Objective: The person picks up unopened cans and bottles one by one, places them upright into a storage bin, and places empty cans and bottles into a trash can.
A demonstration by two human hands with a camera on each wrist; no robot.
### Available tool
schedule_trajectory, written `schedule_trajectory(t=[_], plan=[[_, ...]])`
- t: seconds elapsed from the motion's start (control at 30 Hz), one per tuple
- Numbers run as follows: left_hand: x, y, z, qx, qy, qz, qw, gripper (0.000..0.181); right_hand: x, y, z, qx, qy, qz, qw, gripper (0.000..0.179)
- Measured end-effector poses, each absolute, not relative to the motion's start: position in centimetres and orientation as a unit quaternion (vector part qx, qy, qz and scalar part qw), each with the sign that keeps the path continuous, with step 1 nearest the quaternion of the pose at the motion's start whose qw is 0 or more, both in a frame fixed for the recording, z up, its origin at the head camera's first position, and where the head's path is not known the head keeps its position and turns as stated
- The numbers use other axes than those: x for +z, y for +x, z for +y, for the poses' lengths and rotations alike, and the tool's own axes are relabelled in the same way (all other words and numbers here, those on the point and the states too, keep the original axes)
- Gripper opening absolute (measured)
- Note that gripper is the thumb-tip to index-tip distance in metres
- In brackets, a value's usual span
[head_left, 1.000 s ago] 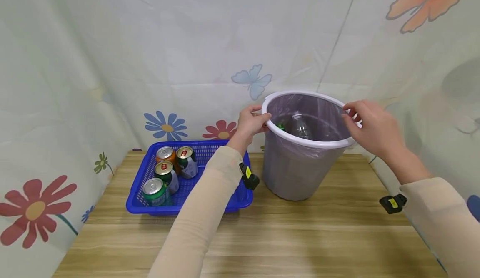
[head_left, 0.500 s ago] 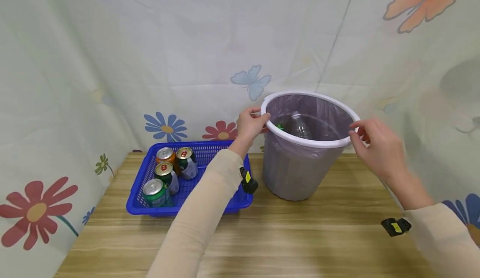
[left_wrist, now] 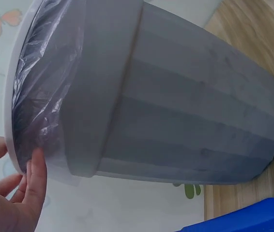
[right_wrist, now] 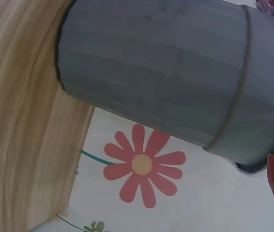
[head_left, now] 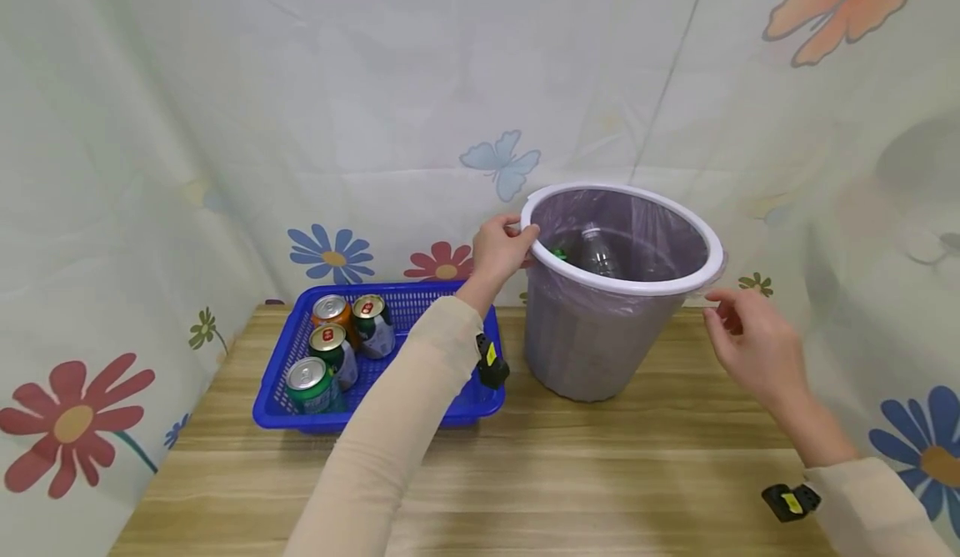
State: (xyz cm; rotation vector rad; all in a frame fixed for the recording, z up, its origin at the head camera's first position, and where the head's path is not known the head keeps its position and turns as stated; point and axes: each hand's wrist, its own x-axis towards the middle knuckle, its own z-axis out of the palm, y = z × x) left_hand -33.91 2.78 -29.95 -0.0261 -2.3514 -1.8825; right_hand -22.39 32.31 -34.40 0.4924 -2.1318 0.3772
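A grey trash bin with a white rim ring stands on the table. A thin clear-purple bag lines it, and its loose edge hangs below the ring. Inside lie a clear plastic bottle and something green, mostly hidden. My left hand pinches the ring at its left side, thumb on top, and in the left wrist view the fingers reach beneath it over the bag. Just below the ring's right side, my right hand is apart from the bin, fingers loosely bent and holding nothing visible.
Left of the bin, a blue plastic basket holds several drink cans at its left end. The wood-grain table extends in front. A flower-and-butterfly printed curtain closes off the back and sides.
My right hand has come off the ring's right side and moved down and slightly right. The left hand keeps its pinch on the ring. Bin and basket look unmoved.
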Motion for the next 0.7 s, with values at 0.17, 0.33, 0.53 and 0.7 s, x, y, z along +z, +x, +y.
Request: schedule_trajectory(t=[0.17,0.33,0.53,0.7], plan=[[-29.6,-33.9,2.3,-0.597,-0.039,-0.8,0.046,0.045,-34.9,-22.4,32.4,0.161,0.197,-0.859,0.445,0.03],[-29.4,-33.6,0.6,-0.551,-0.079,-0.829,0.052,0.041,-35.6,-22.3,32.1,0.164,0.208,-0.861,0.435,0.033],[-29.8,-32.3,-2.5,-0.483,-0.126,-0.862,0.09,0.031,-36.6,-22.1,31.9,0.167,0.221,-0.874,0.399,0.031],[-31.5,-30.9,-4.7,-0.432,-0.163,-0.879,0.123,0.026,-37.6,-21.7,31.7,0.191,0.232,-0.887,0.35,0.033]])
